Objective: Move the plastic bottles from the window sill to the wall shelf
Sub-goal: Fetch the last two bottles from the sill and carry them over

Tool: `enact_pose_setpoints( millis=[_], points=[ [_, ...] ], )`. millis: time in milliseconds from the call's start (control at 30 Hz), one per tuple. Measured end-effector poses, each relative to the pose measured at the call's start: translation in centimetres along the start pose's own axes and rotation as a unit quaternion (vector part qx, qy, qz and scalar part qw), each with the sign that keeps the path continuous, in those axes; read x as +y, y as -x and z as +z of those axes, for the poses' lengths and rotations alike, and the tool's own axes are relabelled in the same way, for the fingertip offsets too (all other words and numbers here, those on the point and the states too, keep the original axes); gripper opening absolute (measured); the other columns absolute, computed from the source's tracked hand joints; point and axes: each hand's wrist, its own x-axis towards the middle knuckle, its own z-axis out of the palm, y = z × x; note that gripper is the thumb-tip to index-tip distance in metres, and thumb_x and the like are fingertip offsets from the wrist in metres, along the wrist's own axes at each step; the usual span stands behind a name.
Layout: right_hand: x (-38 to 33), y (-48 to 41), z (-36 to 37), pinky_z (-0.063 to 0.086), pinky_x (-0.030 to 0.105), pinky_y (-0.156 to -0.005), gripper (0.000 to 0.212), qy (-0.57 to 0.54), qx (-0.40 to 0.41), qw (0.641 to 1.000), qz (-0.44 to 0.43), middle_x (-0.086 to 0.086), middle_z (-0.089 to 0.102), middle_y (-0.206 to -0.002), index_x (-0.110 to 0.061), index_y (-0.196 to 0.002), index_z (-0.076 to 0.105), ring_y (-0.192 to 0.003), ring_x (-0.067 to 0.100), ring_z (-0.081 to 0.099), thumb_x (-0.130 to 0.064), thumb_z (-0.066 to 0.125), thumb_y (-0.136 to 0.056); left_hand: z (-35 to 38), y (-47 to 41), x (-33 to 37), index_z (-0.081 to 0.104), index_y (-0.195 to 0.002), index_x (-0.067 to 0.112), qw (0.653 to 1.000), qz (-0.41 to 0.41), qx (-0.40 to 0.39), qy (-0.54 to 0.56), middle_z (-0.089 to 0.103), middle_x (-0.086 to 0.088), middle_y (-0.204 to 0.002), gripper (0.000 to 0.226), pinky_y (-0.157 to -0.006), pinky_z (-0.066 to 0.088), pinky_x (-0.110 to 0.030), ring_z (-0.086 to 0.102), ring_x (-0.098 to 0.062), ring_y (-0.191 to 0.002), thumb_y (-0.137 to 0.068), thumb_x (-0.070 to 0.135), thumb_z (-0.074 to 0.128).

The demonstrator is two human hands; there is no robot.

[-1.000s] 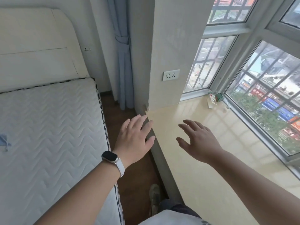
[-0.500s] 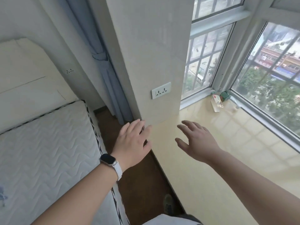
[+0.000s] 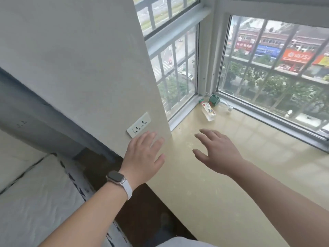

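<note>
1. Both hands now reach further along the glossy pale-yellow window sill [image 3: 222,202] than half a second ago, and the bottles in the far corner sit larger and nearer in the head view, so the person has stepped toward the window.
2. At this moment the left hand [image 3: 144,155] hovers with fingers spread and nothing in it, its fingertips just below the white wall socket [image 3: 138,127] on the grey pillar, at the near end of the sill.
3. Out over the sill, the right hand [image 3: 217,152] is likewise empty, fingers splayed and slightly curled, palm down; whether it touches the surface I cannot tell.
4. Beyond the right fingertips, well apart from them, a clear plastic bottle with a white and red label [image 3: 208,112] lies on its side, its cap toward the window corner.
5. Past that, a dark green round plastic bottle [image 3: 214,100] rests against the window frame, and further right lies what looks like a small clear bottle with a white cap [image 3: 228,108], too small to tell for certain.
6. Judged from this, no bottle is lifted yet and all remain on the sill; the wall shelf is out of view, so the whole transfer is still left.
</note>
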Motion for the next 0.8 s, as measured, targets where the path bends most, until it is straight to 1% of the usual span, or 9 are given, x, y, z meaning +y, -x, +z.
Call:
enact_pose_setpoints(
  millis=[67, 100, 200, 233, 333, 400, 533, 667, 800],
  points=[
    [1.2, -0.3, 0.0, 0.03, 0.038, -0.106, 0.06, 0.007, 0.0, 1.0, 0.023, -0.001, 0.041, -0.149, -0.026, -0.14, 0.046, -0.136, 0.023, 0.035, -0.06, 0.04, -0.091, 0.9, -2.2, 0.2, 0.061, -0.128, 0.02, 0.999, 0.03, 0.017, 0.017, 0.059, -0.009, -0.133, 0.049, -0.107, 0.032, -0.044, 0.053, -0.031, -0.125, -0.088, 0.044, 0.047],
    [1.5, -0.6, -0.1, 0.03, 0.038, -0.106, 0.062, 0.01, -0.001, 0.999, 0.034, -0.001, 0.041, -0.149, -0.026, -0.14, 0.046, -0.136, 0.023, 0.035, -0.061, 0.038, -0.09, 1.3, -3.3, 0.1, 0.061, -0.128, 0.019, 0.998, 0.044, 0.024, 0.026, 0.059, -0.009, -0.133, 0.049, -0.107, 0.029, -0.044, 0.052, -0.031, -0.125, -0.088, 0.043, 0.047],
    [2.3, -2.3, -0.7, 0.032, 0.04, -0.106, 0.074, 0.029, -0.004, 0.998, 0.056, 0.001, 0.043, -0.148, -0.025, -0.139, 0.047, -0.135, 0.025, 0.037, -0.066, 0.022, -0.083, 2.9, -6.8, -0.3, 0.061, -0.129, 0.019, 0.996, 0.077, 0.026, 0.047, 0.057, -0.009, -0.136, 0.049, -0.106, 0.035, -0.048, 0.053, -0.032, -0.125, -0.089, 0.043, 0.046],
    [2.6, -2.9, -0.9, 0.033, 0.04, -0.106, 0.075, 0.033, -0.001, 0.997, 0.068, 0.002, 0.044, -0.147, -0.024, -0.139, 0.047, -0.134, 0.025, 0.037, -0.066, 0.021, -0.083, 3.5, -8.0, -0.4, 0.062, -0.129, 0.019, 0.994, 0.089, 0.032, 0.055, 0.058, -0.01, -0.136, 0.049, -0.104, 0.037, -0.048, 0.053, -0.032, -0.124, -0.088, 0.043, 0.047],
    [3.2, -4.1, -1.2, 0.034, 0.041, -0.106, 0.075, 0.032, 0.007, 0.993, 0.117, 0.003, 0.044, -0.147, -0.023, -0.139, 0.048, -0.134, 0.025, 0.038, -0.065, 0.022, -0.083, 5.4, -11.5, -0.8, 0.065, -0.125, 0.017, 0.987, 0.121, 0.061, 0.083, 0.061, -0.012, -0.132, 0.049, -0.1, 0.03, -0.044, 0.045, -0.029, -0.125, -0.086, 0.043, 0.048],
    [3.8, -5.3, -1.0, 0.032, 0.04, -0.108, 0.077, 0.039, -0.001, 0.989, 0.14, 0.002, 0.042, -0.149, -0.024, -0.14, 0.047, -0.136, 0.024, 0.036, -0.065, 0.019, -0.082, 6.8, -14.3, -0.9, 0.066, -0.124, 0.017, 0.985, 0.13, 0.066, 0.097, 0.062, -0.012, -0.131, 0.05, -0.1, 0.03, -0.044, 0.041, -0.028, -0.125, -0.085, 0.043, 0.047],
    [5.7, -8.2, 0.1, 0.033, 0.041, -0.108, 0.076, 0.049, -0.022, 0.984, 0.168, 0.003, 0.042, -0.149, -0.023, -0.141, 0.047, -0.135, 0.025, 0.036, -0.064, 0.02, -0.083, 10.0, -19.0, -0.2, 0.067, -0.122, 0.016, 0.981, 0.133, 0.03, 0.137, 0.062, -0.012, -0.13, 0.051, -0.1, 0.044, -0.049, 0.049, -0.03, -0.123, -0.084, 0.043, 0.047],
    [8.9, -11.3, 1.3, 0.033, 0.042, -0.107, 0.077, 0.061, -0.027, 0.98, 0.186, 0.003, 0.041, -0.15, -0.022, -0.14, 0.047, -0.135, 0.026, 0.036, -0.064, 0.02, -0.082, 13.1, -23.2, 1.4, 0.068, -0.119, 0.016, 0.98, 0.124, -0.008, 0.152, 0.063, -0.012, -0.13, 0.051, -0.101, 0.044, -0.053, 0.049, -0.03, -0.124, -0.083, 0.044, 0.045],
    [12.5, -14.2, 3.0, 0.034, 0.042, -0.106, 0.076, 0.069, -0.032, 0.978, 0.193, 0.004, 0.041, -0.149, -0.022, -0.139, 0.048, -0.134, 0.026, 0.037, -0.063, 0.021, -0.082, 16.7, -26.8, 2.3, 0.067, -0.121, 0.015, 0.978, 0.121, -0.05, 0.16, 0.062, -0.013, -0.132, 0.053, -0.102, 0.043, -0.055, 0.056, -0.035, -0.123, -0.083, 0.044, 0.044]
  ],
)
